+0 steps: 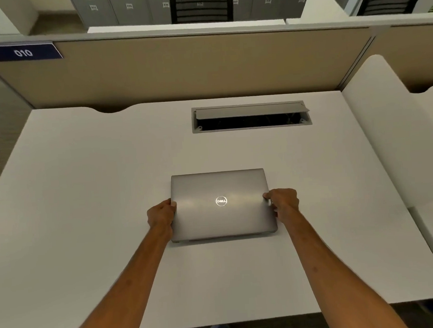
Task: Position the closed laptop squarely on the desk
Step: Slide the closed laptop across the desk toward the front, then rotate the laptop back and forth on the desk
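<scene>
Closed grey laptop point(222, 205) is lying flat on the white desk point(84, 198), lid up, logo in the middle, roughly centred left to right and in the near half of the desktop. Its edges are running close to parallel with the desk's front edge, maybe a slight skew, hard to say with the wide lens.

Left hand point(162, 214) is gripping the laptop's left edge about midway along, thumb on top of the lid, fingers curling around the side. Right hand point(282, 201) is gripping the right edge at about the same height, thumb tip on the lid, fingers wrapping down the side. Both forearms are reaching in from the bottom of the view.

Behind the laptop, well apart, a cable hatch point(251, 116) is sitting in the desktop with its flap open. A beige partition point(178, 66) is standing along the desk's far edge, carrying a blue tag point(22, 52) reading 010 at top left.
</scene>
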A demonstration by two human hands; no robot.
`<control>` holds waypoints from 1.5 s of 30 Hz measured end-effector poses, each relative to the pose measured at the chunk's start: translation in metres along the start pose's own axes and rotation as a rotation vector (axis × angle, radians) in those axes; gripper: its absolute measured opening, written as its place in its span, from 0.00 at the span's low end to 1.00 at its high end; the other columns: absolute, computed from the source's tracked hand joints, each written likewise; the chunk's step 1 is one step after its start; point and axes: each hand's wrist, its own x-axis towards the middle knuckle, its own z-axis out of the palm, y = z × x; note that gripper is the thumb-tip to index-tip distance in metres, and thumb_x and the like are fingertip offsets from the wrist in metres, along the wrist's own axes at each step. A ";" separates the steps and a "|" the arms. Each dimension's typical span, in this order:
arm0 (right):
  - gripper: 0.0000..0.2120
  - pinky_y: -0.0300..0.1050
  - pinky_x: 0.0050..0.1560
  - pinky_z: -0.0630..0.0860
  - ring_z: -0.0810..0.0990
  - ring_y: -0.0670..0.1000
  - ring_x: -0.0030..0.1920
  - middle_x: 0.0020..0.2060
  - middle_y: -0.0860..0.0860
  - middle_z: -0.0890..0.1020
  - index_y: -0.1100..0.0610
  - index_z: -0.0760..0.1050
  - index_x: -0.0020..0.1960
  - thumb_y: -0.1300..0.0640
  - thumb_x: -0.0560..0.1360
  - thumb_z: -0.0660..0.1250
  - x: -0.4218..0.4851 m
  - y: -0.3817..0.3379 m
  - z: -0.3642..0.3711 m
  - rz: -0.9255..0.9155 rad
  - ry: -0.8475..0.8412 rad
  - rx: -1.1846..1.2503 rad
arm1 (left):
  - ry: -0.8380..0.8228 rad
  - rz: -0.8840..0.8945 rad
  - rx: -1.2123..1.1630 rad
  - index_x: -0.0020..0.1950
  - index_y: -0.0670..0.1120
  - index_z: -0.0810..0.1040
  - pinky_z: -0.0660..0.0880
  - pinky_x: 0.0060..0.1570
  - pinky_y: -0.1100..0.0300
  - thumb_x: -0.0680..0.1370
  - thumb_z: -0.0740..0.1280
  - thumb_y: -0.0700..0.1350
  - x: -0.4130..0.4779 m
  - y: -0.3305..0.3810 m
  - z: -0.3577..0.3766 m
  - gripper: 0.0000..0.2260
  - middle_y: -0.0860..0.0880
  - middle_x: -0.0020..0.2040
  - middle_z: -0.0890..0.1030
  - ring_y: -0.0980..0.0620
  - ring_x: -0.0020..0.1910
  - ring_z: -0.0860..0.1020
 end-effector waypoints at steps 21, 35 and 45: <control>0.07 0.54 0.55 0.86 0.88 0.63 0.50 0.48 0.58 0.90 0.58 0.90 0.49 0.58 0.72 0.79 0.000 0.008 0.007 -0.107 0.139 -0.070 | 0.175 0.168 0.185 0.36 0.56 0.83 0.79 0.52 0.53 0.75 0.69 0.37 -0.016 -0.009 0.018 0.15 0.51 0.37 0.82 0.41 0.46 0.81; 0.07 0.52 0.53 0.81 0.87 0.63 0.52 0.45 0.55 0.88 0.57 0.88 0.51 0.54 0.77 0.76 -0.004 0.013 0.014 -0.224 0.156 -0.187 | 0.029 0.198 0.201 0.67 0.45 0.86 0.76 0.55 0.57 0.81 0.69 0.42 -0.021 -0.009 0.005 0.15 0.48 0.56 0.87 0.44 0.54 0.83; 0.13 0.54 0.60 0.79 0.84 0.62 0.61 0.59 0.57 0.87 0.58 0.84 0.62 0.51 0.82 0.70 -0.010 0.019 0.018 -0.210 0.160 -0.197 | -0.109 0.187 0.284 0.55 0.45 0.81 0.74 0.40 0.62 0.82 0.65 0.40 -0.024 0.000 0.004 0.06 0.51 0.46 0.82 0.43 0.49 0.81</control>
